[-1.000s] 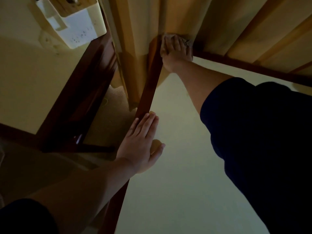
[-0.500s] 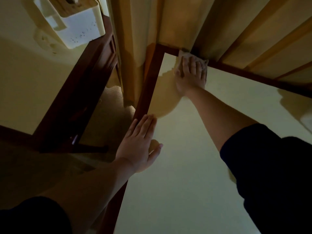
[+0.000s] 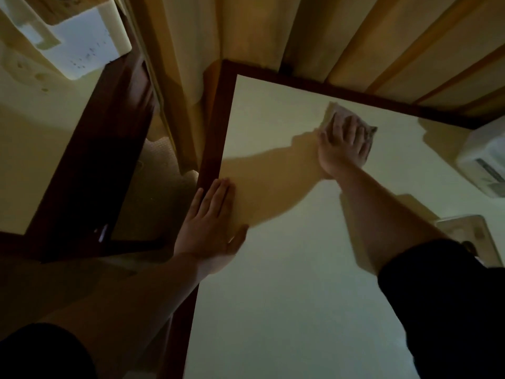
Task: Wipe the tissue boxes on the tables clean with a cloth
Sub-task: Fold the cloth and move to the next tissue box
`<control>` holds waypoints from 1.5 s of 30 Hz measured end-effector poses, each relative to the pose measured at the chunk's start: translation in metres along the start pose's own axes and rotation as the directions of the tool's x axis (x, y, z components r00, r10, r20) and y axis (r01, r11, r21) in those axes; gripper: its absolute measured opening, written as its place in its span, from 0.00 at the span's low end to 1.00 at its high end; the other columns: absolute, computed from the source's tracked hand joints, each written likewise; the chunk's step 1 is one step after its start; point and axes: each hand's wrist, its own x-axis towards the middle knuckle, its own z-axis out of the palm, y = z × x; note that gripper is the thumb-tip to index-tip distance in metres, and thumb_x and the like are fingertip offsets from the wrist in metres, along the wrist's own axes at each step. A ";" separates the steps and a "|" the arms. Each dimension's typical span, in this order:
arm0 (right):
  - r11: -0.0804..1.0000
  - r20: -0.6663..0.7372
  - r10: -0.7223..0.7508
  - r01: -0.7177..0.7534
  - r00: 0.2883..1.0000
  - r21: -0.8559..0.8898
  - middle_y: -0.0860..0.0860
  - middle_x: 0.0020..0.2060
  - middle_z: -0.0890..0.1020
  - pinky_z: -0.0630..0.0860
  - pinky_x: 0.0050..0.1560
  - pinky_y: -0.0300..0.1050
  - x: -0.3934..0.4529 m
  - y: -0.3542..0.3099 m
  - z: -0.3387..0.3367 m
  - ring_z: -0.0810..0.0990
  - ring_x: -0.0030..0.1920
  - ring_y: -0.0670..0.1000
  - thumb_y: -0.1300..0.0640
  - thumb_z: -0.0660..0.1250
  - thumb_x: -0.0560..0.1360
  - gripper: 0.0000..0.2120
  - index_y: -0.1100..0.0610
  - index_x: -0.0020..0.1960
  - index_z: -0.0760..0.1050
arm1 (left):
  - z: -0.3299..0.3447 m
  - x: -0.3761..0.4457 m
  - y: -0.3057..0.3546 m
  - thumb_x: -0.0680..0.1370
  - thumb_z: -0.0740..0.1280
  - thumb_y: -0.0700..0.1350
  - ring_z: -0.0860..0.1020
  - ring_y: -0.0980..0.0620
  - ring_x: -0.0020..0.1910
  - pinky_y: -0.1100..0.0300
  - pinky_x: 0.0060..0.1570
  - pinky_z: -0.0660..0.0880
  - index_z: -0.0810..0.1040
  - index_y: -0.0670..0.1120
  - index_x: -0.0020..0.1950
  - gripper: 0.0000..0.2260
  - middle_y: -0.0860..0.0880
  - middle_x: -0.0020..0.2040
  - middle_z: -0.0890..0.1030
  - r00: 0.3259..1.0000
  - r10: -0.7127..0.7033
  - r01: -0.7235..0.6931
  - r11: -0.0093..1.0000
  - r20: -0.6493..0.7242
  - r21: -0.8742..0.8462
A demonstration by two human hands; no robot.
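The right hand (image 3: 345, 144) presses a cloth (image 3: 334, 112) flat on the far surface (image 3: 287, 296); the left hand (image 3: 210, 231) rests released near its left edge.

Dim room: pleated beige curtains (image 3: 246, 31), two dark-framed tables (image 3: 216, 127), carpeted floor (image 3: 161, 187).

The cloth (image 3: 334, 112) is pale and lies flat on the cream tabletop (image 3: 287, 310), near its far dark-wood edge, mostly covered by my right hand (image 3: 343, 144). One white tissue box (image 3: 485, 160) sits on that tabletop, right of the cloth. Another white tissue box (image 3: 79, 47) with a wooden top stands well left of it.
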 end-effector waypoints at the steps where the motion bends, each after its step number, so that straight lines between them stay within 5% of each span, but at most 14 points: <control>1: 0.999 0.003 0.032 -0.032 0.999 0.021 0.52 0.85 0.38 0.35 0.82 0.61 0.000 -0.013 0.000 0.38 0.85 0.57 0.35 0.43 0.85 0.33 0.44 0.86 0.38 | 0.000 0.001 0.000 0.83 0.51 0.66 0.50 0.46 0.85 0.45 0.83 0.49 0.49 0.43 0.85 0.39 0.44 0.85 0.54 1.000 -0.001 0.001 1.000 -0.005 0.006; 3: 1.000 0.013 -0.018 0.018 1.000 0.004 0.51 0.85 0.39 0.34 0.82 0.60 -0.008 -0.056 0.009 0.37 0.85 0.56 0.35 0.43 0.85 0.33 0.46 0.86 0.38 | -0.002 -0.001 0.001 0.83 0.51 0.66 0.51 0.45 0.84 0.44 0.82 0.51 0.51 0.42 0.85 0.38 0.43 0.84 0.56 1.000 0.008 -0.008 1.000 0.001 0.014; 5: 0.974 0.036 -0.220 0.221 0.975 -0.044 0.51 0.85 0.39 0.31 0.81 0.59 -0.028 -0.108 0.025 0.36 0.84 0.57 0.36 0.42 0.85 0.33 0.46 0.86 0.37 | -0.004 -0.003 0.002 0.83 0.51 0.65 0.52 0.45 0.84 0.43 0.82 0.52 0.52 0.42 0.85 0.38 0.42 0.84 0.57 1.000 0.021 -0.021 1.000 -0.011 0.021; 7: 0.890 0.098 -0.448 0.454 0.888 -0.046 0.52 0.85 0.38 0.30 0.80 0.60 -0.047 -0.151 0.037 0.34 0.84 0.58 0.37 0.40 0.85 0.32 0.45 0.85 0.37 | -0.005 -0.004 0.002 0.83 0.51 0.65 0.52 0.45 0.84 0.44 0.82 0.52 0.53 0.41 0.85 0.37 0.42 0.84 0.57 1.000 0.023 -0.022 0.998 -0.014 0.056; 10: 0.819 0.179 -0.557 0.572 0.811 -0.046 0.51 0.85 0.36 0.30 0.79 0.59 -0.041 -0.162 0.030 0.33 0.84 0.57 0.36 0.41 0.85 0.32 0.43 0.85 0.36 | -0.003 -0.004 0.003 0.84 0.50 0.65 0.51 0.45 0.84 0.44 0.82 0.52 0.52 0.41 0.85 0.37 0.42 0.84 0.56 1.000 0.021 -0.021 0.997 -0.010 0.077; 16: 0.965 0.040 -0.231 0.234 0.972 -0.121 0.49 0.85 0.38 0.34 0.82 0.59 0.036 -0.074 -0.005 0.37 0.85 0.56 0.33 0.38 0.84 0.32 0.41 0.85 0.36 | 0.000 -0.002 0.004 0.83 0.50 0.65 0.50 0.46 0.84 0.44 0.82 0.51 0.50 0.42 0.85 0.38 0.43 0.85 0.55 0.999 0.026 -0.025 0.997 -0.021 0.079; 21: 0.999 0.080 0.033 -0.033 0.996 -0.002 0.53 0.84 0.34 0.32 0.81 0.62 0.039 -0.063 -0.015 0.34 0.84 0.59 0.35 0.39 0.85 0.32 0.45 0.85 0.34 | -0.001 -0.001 0.003 0.83 0.48 0.65 0.50 0.46 0.84 0.44 0.82 0.51 0.49 0.41 0.85 0.38 0.43 0.85 0.53 1.000 0.025 -0.023 0.996 -0.019 0.091; 25: 0.958 0.096 -0.276 0.281 0.956 -0.046 0.51 0.84 0.36 0.32 0.81 0.62 -0.001 -0.133 0.018 0.34 0.84 0.59 0.36 0.39 0.85 0.32 0.44 0.85 0.35 | 0.000 -0.003 0.002 0.84 0.48 0.65 0.48 0.46 0.85 0.44 0.82 0.50 0.49 0.41 0.85 0.38 0.43 0.85 0.53 1.000 0.028 -0.027 0.993 -0.006 0.113; 28: 0.809 0.150 -0.565 0.581 0.811 -0.095 0.51 0.85 0.37 0.35 0.81 0.63 -0.055 -0.144 0.036 0.33 0.83 0.60 0.37 0.41 0.85 0.31 0.43 0.85 0.36 | -0.001 -0.002 0.003 0.83 0.49 0.65 0.50 0.46 0.84 0.45 0.82 0.50 0.51 0.41 0.85 0.38 0.42 0.85 0.55 1.000 0.021 -0.020 0.996 -0.012 0.087; 31: 0.706 0.171 -0.684 0.703 0.709 -0.087 0.49 0.85 0.39 0.35 0.82 0.59 -0.101 -0.099 0.042 0.34 0.84 0.57 0.36 0.43 0.84 0.31 0.40 0.85 0.37 | -0.003 -0.001 0.005 0.83 0.51 0.65 0.51 0.45 0.84 0.46 0.83 0.50 0.46 0.41 0.85 0.39 0.40 0.85 0.52 0.999 -0.016 0.017 0.999 -0.042 0.033; 35: 0.824 0.112 -0.528 0.540 0.842 -0.173 0.49 0.85 0.38 0.34 0.81 0.59 -0.098 -0.013 0.036 0.36 0.84 0.56 0.36 0.33 0.80 0.33 0.40 0.85 0.36 | -0.001 0.003 0.000 0.82 0.52 0.66 0.50 0.43 0.84 0.45 0.83 0.48 0.49 0.40 0.85 0.40 0.40 0.85 0.52 0.999 0.001 0.001 0.999 -0.034 0.034; 38: 0.961 0.053 -0.242 0.246 0.969 -0.123 0.51 0.85 0.38 0.35 0.82 0.60 -0.072 0.050 0.017 0.38 0.85 0.57 0.35 0.40 0.83 0.32 0.41 0.85 0.37 | 0.000 0.004 -0.001 0.82 0.50 0.66 0.49 0.43 0.84 0.45 0.83 0.47 0.49 0.40 0.85 0.40 0.41 0.85 0.51 1.000 0.005 -0.005 0.998 -0.010 0.057; 41: 0.999 0.012 -0.002 0.003 1.000 -0.034 0.53 0.85 0.39 0.36 0.82 0.61 -0.086 0.071 0.020 0.38 0.85 0.58 0.36 0.43 0.85 0.33 0.42 0.85 0.38 | 0.000 0.004 0.001 0.82 0.47 0.67 0.47 0.43 0.85 0.45 0.83 0.47 0.48 0.41 0.85 0.40 0.41 0.85 0.50 1.000 -0.001 0.002 0.997 -0.004 0.072; 45: 0.974 0.012 -0.222 0.222 0.975 -0.035 0.56 0.86 0.45 0.39 0.83 0.63 -0.168 0.042 0.056 0.44 0.85 0.62 0.36 0.45 0.83 0.34 0.45 0.86 0.43 | -0.002 0.004 0.001 0.83 0.46 0.65 0.48 0.42 0.84 0.43 0.82 0.48 0.49 0.39 0.85 0.38 0.40 0.85 0.50 1.000 0.022 -0.021 0.998 -0.009 0.058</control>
